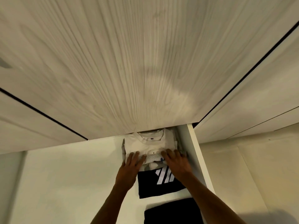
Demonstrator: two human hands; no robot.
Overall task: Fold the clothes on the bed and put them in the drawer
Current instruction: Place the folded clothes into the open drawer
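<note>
A folded white shirt [146, 143] lies at the back of the open white drawer [72, 167], on top of a small pile with a striped garment [153, 159] under it. My left hand [131, 165] lies flat on the pile's left front corner. My right hand [176, 162] lies flat on its right front corner, fingers straight. Between my wrists sits a folded black shirt with white stripes [160, 181]. Another folded black garment [173, 210] lies nearer to me.
The wardrobe's pale wood-grain front [129, 62] overhangs the back of the drawer and hides the pile's far edge. The drawer's right wall [196, 151] runs close beside my right hand. The drawer floor to the left is bare white.
</note>
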